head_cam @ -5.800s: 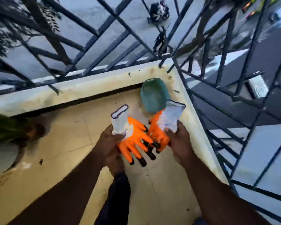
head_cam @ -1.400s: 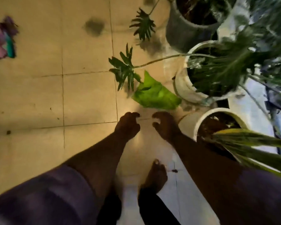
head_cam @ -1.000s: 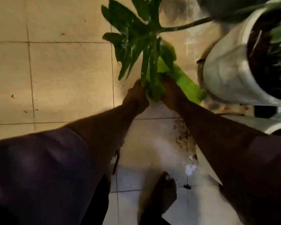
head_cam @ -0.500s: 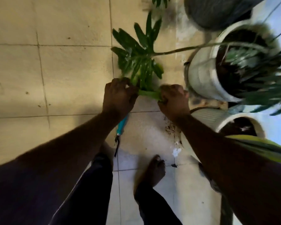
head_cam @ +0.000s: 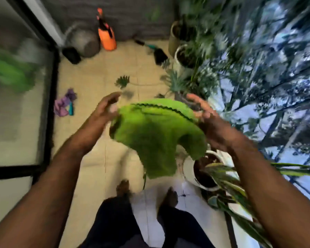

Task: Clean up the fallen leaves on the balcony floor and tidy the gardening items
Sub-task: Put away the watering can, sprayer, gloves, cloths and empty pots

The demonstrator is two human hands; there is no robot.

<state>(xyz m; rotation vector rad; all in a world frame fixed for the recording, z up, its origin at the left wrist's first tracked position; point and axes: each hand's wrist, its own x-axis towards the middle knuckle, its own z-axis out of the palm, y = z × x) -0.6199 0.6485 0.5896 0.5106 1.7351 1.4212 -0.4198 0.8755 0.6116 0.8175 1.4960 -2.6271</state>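
Head view shows the left hand (head_cam: 104, 111) and the right hand (head_cam: 207, 119) raised at chest height, each with fingers loosely spread and pressed against opposite sides of a large bright green leaf with a soft, matte, slightly fuzzy-looking surface (head_cam: 156, 135). The leaf is held between the two palms rather than pinched; its upper edge is curved and carries a dark scalloped line, and its lower part hangs down in a broad tapering lobe toward the person's bare feet (head_cam: 123, 187). Motion blur softens its outline, so finer veins cannot be made out.

Below the leaf lies the pale beige tiled balcony floor (head_cam: 100, 81), smooth with thin grout lines. Just right of the leaf's hanging tip stands a round white ceramic pot with dark soil and long striped strap-like leaves (head_cam: 200, 174). Beyond the leaf, a small dark green, deeply cut leaf on a thin stem (head_cam: 122, 82) rests on the floor, and further right of it a row of round pale pots with feathery plants (head_cam: 184, 58) lines the edge by the dark metal railing (head_cam: 276, 111).

Left of the leaf, a crumpled purple cloth with a teal handle beside it (head_cam: 64, 103) lies on the tiles. Far beyond the leaf, against the grey wall, stand an orange plastic spray bottle with a black top (head_cam: 106, 37) and a rounded grey metal pot (head_cam: 83, 42). A dark-framed glass door (head_cam: 50, 97) runs along the left.
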